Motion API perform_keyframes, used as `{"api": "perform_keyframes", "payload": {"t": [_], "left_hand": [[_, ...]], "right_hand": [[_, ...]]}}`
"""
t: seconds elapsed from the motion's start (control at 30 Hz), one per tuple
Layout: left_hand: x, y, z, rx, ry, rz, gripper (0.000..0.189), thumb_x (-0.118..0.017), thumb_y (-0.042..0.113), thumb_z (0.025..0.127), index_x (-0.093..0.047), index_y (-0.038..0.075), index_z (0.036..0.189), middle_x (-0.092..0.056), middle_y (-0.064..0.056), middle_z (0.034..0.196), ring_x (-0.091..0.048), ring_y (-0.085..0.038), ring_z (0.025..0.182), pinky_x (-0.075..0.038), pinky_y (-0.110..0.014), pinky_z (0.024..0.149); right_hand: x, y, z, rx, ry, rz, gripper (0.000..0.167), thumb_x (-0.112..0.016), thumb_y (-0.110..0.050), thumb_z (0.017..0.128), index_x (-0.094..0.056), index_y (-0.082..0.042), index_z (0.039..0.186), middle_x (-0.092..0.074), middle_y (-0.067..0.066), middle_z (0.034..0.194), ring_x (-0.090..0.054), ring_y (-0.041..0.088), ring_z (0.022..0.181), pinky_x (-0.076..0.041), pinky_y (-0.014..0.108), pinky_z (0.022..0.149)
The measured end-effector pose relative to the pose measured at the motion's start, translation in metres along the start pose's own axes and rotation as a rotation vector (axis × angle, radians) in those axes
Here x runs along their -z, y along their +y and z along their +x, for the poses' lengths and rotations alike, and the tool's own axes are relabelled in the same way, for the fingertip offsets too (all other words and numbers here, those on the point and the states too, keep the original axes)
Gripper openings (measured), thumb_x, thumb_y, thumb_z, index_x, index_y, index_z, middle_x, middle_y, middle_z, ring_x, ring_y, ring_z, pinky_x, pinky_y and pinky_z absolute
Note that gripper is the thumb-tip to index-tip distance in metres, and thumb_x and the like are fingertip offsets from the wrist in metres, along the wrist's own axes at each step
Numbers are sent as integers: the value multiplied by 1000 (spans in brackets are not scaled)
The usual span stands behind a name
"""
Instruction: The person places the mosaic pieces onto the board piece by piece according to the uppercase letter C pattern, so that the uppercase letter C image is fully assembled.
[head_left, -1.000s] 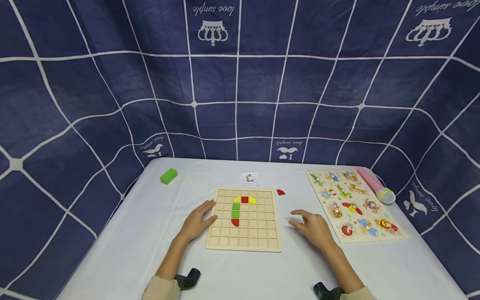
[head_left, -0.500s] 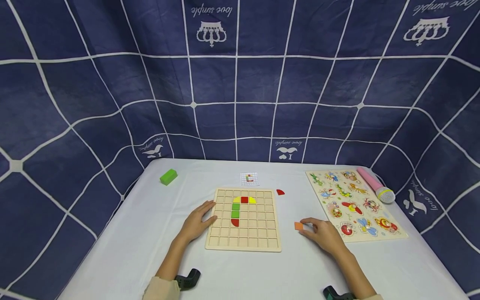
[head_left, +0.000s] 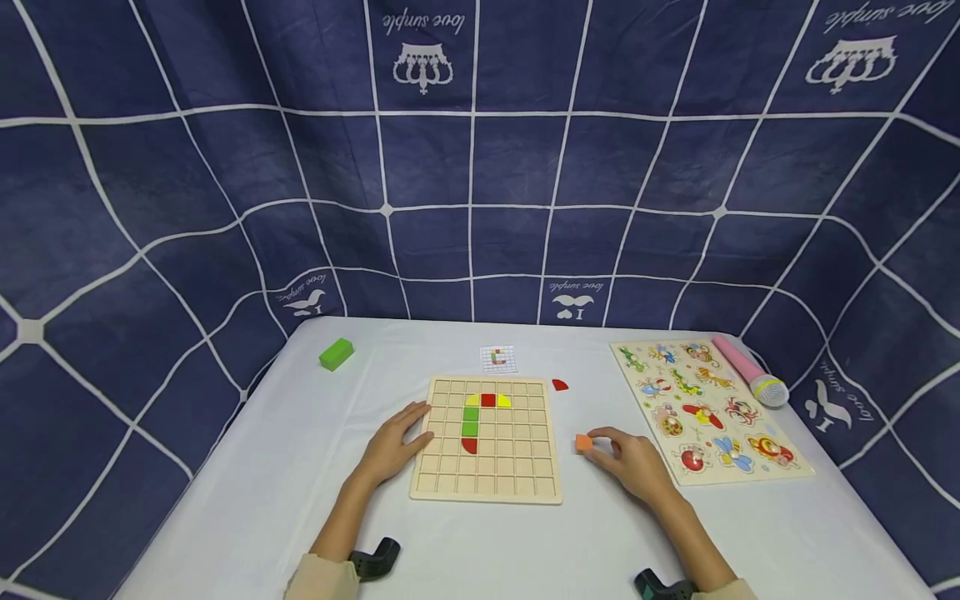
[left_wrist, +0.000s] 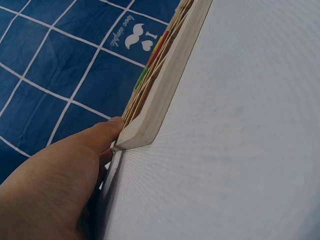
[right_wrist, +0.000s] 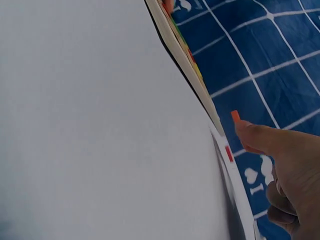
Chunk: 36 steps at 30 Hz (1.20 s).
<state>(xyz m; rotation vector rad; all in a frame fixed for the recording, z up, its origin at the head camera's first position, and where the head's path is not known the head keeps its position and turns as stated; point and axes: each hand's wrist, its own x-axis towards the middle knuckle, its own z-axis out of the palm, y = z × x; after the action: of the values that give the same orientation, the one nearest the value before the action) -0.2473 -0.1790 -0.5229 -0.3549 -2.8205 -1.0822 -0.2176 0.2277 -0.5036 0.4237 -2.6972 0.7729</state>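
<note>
A wooden grid board (head_left: pixel 517 479) lies in the middle of the table. Its cells hold two yellow quarter-round pieces, a red square (head_left: pixel 488 400), a green strip (head_left: pixel 470 421) and a red quarter-round piece (head_left: pixel 469 445). My left hand (head_left: pixel 392 446) rests along the board's left edge, fingers extended; the left wrist view shows the thumb at the rim near a corner. To the right of the board, my right hand (head_left: pixel 637 467) pinches an orange square tile (head_left: pixel 583 443) between thumb and fingertips. In the right wrist view the tile (right_wrist: pixel 235 116) sticks out beyond the thumb.
A small pattern card (head_left: pixel 498 359) lies behind the board, and a loose red quarter-round piece (head_left: pixel 560 385) by its far right corner. At right are an insect puzzle board (head_left: pixel 705 450) and a pink toy microphone (head_left: pixel 742 362). A green block (head_left: pixel 337 354) sits far left.
My right hand has picked up the orange tile, first seen in its fingers half a second ago, and has since shifted slightly left toward the board. The left hand stays put.
</note>
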Motion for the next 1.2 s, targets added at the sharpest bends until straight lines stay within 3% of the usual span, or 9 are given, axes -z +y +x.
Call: {"api": "perform_keyframes", "payload": {"t": [0.17, 0.5, 0.7, 0.8, 0.9, 0.97, 1.2], "left_hand": [[1, 0, 0, 5, -1, -7, 56, -62, 36, 88, -47, 12, 136, -40, -9, 142, -29, -28, 134, -25, -48, 107], [2, 0, 0, -3, -4, -9, 55, -62, 36, 88, -47, 11, 136, -40, -9, 142, -30, -28, 134, -25, -48, 107], [3, 0, 1, 1, -6, 1, 56, -62, 35, 88, -47, 10, 136, -40, -10, 142, -30, -28, 133, -25, -47, 107], [4, 0, 0, 2, -4, -3, 56, -62, 35, 88, -47, 10, 136, -40, -10, 142, -30, -29, 133, -25, -47, 107], [4, 1, 0, 7, -7, -11, 56, -62, 35, 88, -47, 10, 136, -39, -10, 142, -29, -28, 134, -25, -47, 107], [4, 1, 0, 11, -10, -13, 56, -62, 36, 88, -47, 11, 136, -39, -10, 143, -29, -28, 134, -25, -47, 108], [3, 1, 0, -1, -11, -1, 56, -61, 37, 88, -47, 11, 136, -40, -9, 142, -30, -27, 134, -25, -47, 107]], "right_hand": [[-13, -22, 8, 61, 14, 27, 27, -75, -36, 77, -70, -20, 98, -26, -14, 46, -19, 0, 43, -18, 18, 40], [-47, -68, 19, 101, -114, 50, 31, -71, -41, 79, -69, -19, 99, -29, -16, 44, -20, 0, 42, -20, 18, 41], [-62, -86, 27, 143, -97, 36, 30, -71, -41, 78, -70, -18, 98, -32, -16, 43, -20, 0, 43, -19, 18, 41], [-68, -93, 33, 167, -82, 38, 30, -71, -41, 79, -70, -18, 97, -43, -14, 47, -24, 1, 44, -24, 19, 41], [-73, -99, 38, 184, -78, 43, 29, -71, -40, 80, -70, -17, 96, -61, -9, 62, -34, 1, 47, -35, 19, 46], [-75, -101, 39, 184, -85, 45, 28, -71, -39, 79, -70, -17, 96, -63, -8, 66, -35, 2, 48, -38, 20, 47], [-79, -105, 38, 179, -100, 46, 29, -73, -39, 77, -70, -18, 97, -35, -16, 45, -20, 2, 45, -21, 19, 41]]}}
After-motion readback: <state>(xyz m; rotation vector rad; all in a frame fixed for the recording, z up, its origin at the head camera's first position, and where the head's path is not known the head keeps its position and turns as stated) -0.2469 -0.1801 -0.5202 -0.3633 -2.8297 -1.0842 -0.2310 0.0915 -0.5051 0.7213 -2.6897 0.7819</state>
